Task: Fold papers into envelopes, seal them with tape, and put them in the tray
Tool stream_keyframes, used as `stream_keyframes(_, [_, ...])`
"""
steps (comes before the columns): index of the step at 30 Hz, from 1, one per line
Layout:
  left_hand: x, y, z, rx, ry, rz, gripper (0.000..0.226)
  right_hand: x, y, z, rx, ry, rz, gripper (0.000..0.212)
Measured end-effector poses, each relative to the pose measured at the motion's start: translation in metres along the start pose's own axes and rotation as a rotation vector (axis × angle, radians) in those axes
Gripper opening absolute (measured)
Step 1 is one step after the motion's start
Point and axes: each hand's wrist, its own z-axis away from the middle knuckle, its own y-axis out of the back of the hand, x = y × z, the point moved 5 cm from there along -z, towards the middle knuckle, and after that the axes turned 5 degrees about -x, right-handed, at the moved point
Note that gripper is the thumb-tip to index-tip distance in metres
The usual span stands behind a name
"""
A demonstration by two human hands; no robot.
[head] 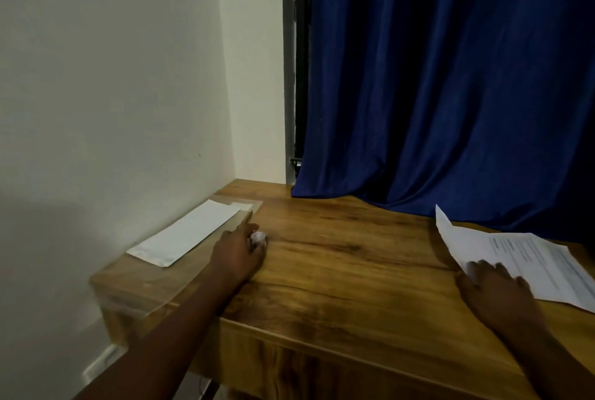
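A clear plastic tray (135,299) sits at the table's left end against the wall. One white sealed envelope (190,232) lies flat inside it. My left hand (240,253) rests on the table beside the tray's right rim. Its fingers are curled round a small white object (258,237), too blurred to identify. At the right, a stack of printed papers (528,258) lies on the table, its far corner lifted. My right hand (495,290) lies on the near edge of the stack with fingers spread.
The wooden table (338,270) stands in a corner, with a pale wall on the left. A dark blue curtain (450,93) hangs behind and drapes onto the table's back edge. Bare wood lies between my two hands.
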Motion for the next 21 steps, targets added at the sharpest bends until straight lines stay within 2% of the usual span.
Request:
stream_keyframes(2, [-0.006, -0.006, -0.002, -0.010, -0.013, -0.031, 0.056, -0.005, 0.005, 0.006, 0.015, 0.035, -0.045, 0.046])
stream_keyframes(7, [-0.003, -0.006, 0.002, 0.021, -0.056, -0.084, 0.070, -0.013, 0.014, 0.018, -0.011, 0.063, -0.107, 0.042])
stream_keyframes(11, [0.012, 0.006, 0.016, 0.071, -0.100, 0.087, 0.056, -0.025, 0.016, 0.039, -0.154, 0.120, -0.104, 0.062])
stream_keyframes(15, [0.037, 0.011, 0.037, 0.129, -0.161, 0.286, 0.038, -0.051, 0.021, 0.083, -0.187, 0.264, -0.148, 0.071])
stream_keyframes(18, [0.078, 0.010, 0.057, 0.133, -0.239, 0.416, 0.037, -0.075, 0.022, 0.115, -0.246, 0.340, -0.138, 0.070])
stream_keyframes(21, [0.131, 0.003, 0.068, 0.028, -0.306, 0.466, 0.036, -0.092, 0.023, 0.132, -0.282, 0.382, -0.122, 0.065])
